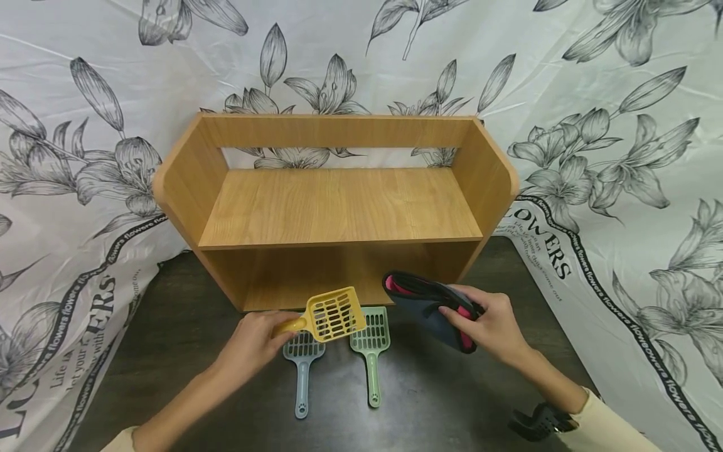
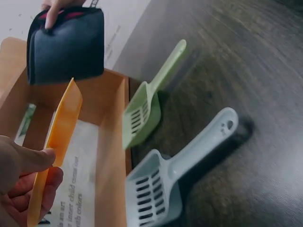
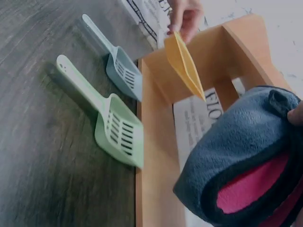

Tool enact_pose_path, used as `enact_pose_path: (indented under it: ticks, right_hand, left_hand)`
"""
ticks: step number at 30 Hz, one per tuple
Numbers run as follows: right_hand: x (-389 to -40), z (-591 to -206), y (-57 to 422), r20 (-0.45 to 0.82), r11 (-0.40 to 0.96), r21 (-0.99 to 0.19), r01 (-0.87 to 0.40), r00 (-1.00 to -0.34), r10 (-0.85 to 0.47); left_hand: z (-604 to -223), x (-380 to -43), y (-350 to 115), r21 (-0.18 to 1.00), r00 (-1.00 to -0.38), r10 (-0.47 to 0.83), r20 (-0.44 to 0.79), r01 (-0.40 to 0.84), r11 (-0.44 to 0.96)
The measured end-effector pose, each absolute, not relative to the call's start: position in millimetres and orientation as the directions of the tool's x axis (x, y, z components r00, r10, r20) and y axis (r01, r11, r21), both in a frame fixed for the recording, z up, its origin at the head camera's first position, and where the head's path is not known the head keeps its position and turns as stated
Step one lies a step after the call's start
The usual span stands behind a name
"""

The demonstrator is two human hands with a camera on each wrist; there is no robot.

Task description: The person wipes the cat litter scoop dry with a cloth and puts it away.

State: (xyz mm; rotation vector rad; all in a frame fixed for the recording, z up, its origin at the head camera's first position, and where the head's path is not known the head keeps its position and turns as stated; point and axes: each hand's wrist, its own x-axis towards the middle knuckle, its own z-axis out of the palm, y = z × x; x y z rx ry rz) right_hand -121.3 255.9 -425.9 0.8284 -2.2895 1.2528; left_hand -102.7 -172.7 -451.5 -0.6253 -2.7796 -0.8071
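Observation:
My left hand (image 1: 257, 339) grips a yellow slotted litter scoop (image 1: 333, 316) by its handle, raised in front of the wooden shelf. In my right hand (image 1: 492, 323) is a folded cloth (image 1: 429, 309), dark grey-blue with a black edge and a pink inner side, pinched between thumb and fingers. Below the yellow scoop, a blue-grey litter scoop (image 1: 302, 370) lies on the table with its handle toward me. A green litter scoop (image 1: 371, 358) lies to its right. In the right wrist view the cloth (image 3: 241, 137) hangs over the shelf's lower opening.
A two-level wooden shelf (image 1: 339, 207) stands at the back of the dark table (image 1: 237, 402). White flower-printed sheeting (image 1: 599, 125) covers the wall behind and both sides. A black band (image 1: 542, 422) is around my right wrist.

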Motion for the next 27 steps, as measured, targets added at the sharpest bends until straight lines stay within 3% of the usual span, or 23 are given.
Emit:
enact_pose_path:
  ticks: [4,9,16,27]
  right_hand:
    - [-126.2,-424.6,237.6,0.681,0.406,-0.528,-0.746,-0.657,-0.322]
    - [-131.6,-421.8,214.5,0.729,0.393,-0.472,-0.789,-0.600,-0.328]
    - [-144.6,-421.9,183.1,0.778,0.301,-0.356,-0.885,-0.459,-0.429]
    - [-153.8,-431.3,158.2,0.605,0.395,-0.242,-0.886,-0.456,-0.653]
  left_hand:
    - [-448.4,-109.5,-162.2,0.482,-0.884,0.385,0.266,0.468,0.741]
    - [-446.0,-113.9,-152.1,0.515,-0.870,0.425,0.249,0.490,0.703]
    - [-442.4,-119.9,-142.6,0.518,-0.844,0.452,0.290,0.535,0.667]
    - [-438.8,-126.9,-137.4,0.534,-0.833,0.458,0.311,0.552,0.640]
